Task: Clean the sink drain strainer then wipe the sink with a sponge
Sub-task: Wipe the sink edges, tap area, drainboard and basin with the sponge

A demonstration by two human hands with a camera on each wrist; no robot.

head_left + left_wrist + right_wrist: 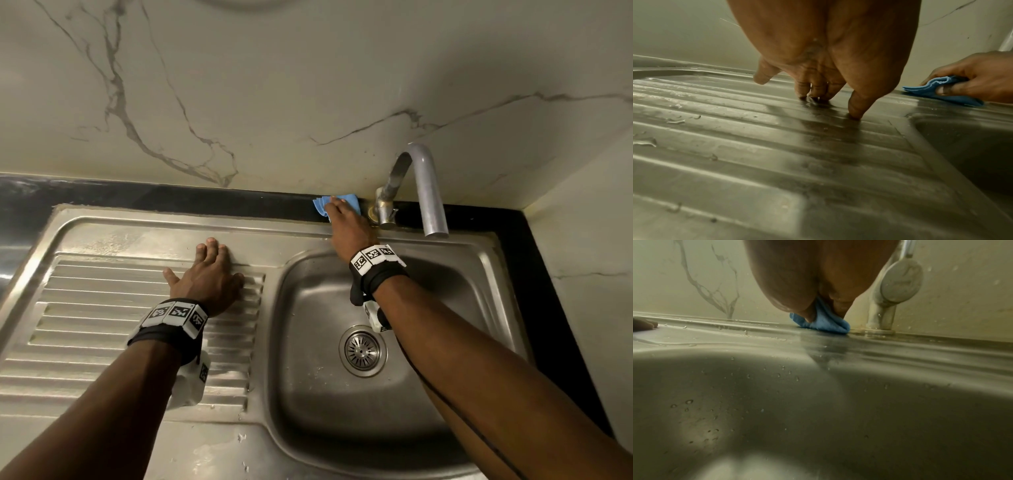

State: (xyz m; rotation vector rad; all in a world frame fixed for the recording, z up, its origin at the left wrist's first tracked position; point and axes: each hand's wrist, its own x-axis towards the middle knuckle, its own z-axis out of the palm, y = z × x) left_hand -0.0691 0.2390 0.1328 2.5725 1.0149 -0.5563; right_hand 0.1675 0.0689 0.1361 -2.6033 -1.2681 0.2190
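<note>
On the steel sink (472, 267), under a marble-veined wall (239, 85), the right hand (347, 228) grips a folded blue sponge cloth (342, 202), thumb pinching it, pressed onto the back rim just left of the faucet (424, 192) base. The cloth's long axis runs along that rim, its loose folds pointing left, away from the faucet. Left of the grip the rim runs bare; below it the basin drops open, the drain strainer (362, 350) seated at the bottom. The left hand (205, 277) lies flat, fingers straight, on the ridged, wet drainboard (102, 308).
</note>
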